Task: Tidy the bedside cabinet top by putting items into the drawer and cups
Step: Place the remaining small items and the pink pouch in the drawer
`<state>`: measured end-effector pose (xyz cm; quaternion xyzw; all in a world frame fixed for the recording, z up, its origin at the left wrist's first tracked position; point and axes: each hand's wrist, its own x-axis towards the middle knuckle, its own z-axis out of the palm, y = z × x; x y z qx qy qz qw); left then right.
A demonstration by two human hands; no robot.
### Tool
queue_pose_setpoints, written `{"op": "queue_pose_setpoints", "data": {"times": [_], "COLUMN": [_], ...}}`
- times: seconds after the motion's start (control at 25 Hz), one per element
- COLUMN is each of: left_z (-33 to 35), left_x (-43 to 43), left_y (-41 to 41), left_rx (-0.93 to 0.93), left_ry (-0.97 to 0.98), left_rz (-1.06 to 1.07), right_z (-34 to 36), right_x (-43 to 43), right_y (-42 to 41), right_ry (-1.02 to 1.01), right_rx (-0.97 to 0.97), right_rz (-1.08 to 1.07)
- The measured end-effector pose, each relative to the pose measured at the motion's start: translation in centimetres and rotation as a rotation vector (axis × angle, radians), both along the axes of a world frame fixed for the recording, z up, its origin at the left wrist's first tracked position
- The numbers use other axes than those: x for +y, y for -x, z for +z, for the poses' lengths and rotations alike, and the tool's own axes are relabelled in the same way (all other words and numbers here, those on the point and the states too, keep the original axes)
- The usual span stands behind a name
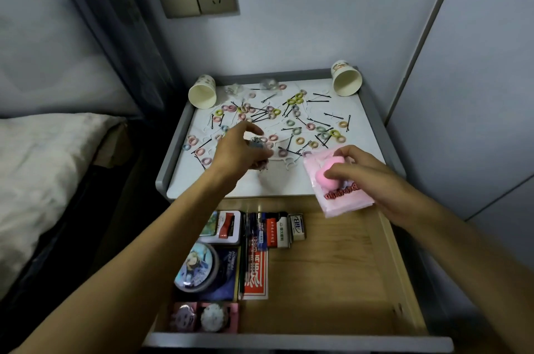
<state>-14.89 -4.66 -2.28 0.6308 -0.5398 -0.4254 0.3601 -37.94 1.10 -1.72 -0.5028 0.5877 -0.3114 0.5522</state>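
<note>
The drawer (332,281) hangs open nearest, with tins and boxes along its left side partly behind a forearm. The right hand (372,177) pinches a pink packet (344,197) over the cabinet top's (260,183) front edge. The left hand (239,151) is curled round something greyish (258,143), too blurry to identify. Beyond that, hair ties (299,140) and bobby pins (329,115) are scattered everywhere, with paper cups (202,92) in the back corners.

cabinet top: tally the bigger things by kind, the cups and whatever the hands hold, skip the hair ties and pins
paper cups: 2, at the back corners
pink packet: 1, held by the right hand
pink puff: 1, pinched against the packet
grey-blue item: 1, too blurred to name, in the left hand
total: 5
</note>
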Motion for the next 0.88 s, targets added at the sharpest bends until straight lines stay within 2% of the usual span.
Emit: {"op": "queue_pose_setpoints", "data": {"times": [0.08, 0.2, 0.32, 0.48, 0.64, 0.72, 0.84, 0.88], "left_z": [1.3, 2.0, 0.8, -1.7, -3.0, -3.4, -4.2, -4.3], "left_x": [1.6, 4.6, 7.7, 9.7, 9.8, 9.8, 9.7, 9.8], "left_y": [-0.5, -1.0, -1.1, -0.8, -0.7, -0.7, -1.0, -1.1], "left_rx": [0.186, 0.318, 0.353, 0.286, 0.230, 0.213, 0.233, 0.238], "left_ry": [-0.037, -0.094, -0.212, -0.319, -0.331, -0.321, -0.323, -0.331], "left_rz": [-0.007, -0.013, -0.052, -0.100, -0.131, -0.156, -0.159, -0.155], "right_z": [0.0, -1.7, -5.2, -8.7, -11.4, -12.5, -12.8, -12.6], "right_x": [1.1, 2.7, 3.4, 2.0, 1.7, 2.3, 4.2, 4.9], "right_y": [0.3, 0.1, 0.1, 0.1, 0.4, 0.5, 0.1, -0.2], "right_ry": [-0.056, -0.172, -0.175, -0.135, -0.166, -0.112, 0.259, 0.372], "right_rx": [0.060, 0.192, 0.285, 0.288, 0.438, 0.609, 1.233, 1.380], "right_rz": [0.198, 0.351, 0.243, 0.030, 0.072, 0.100, 0.310, 0.378]}}
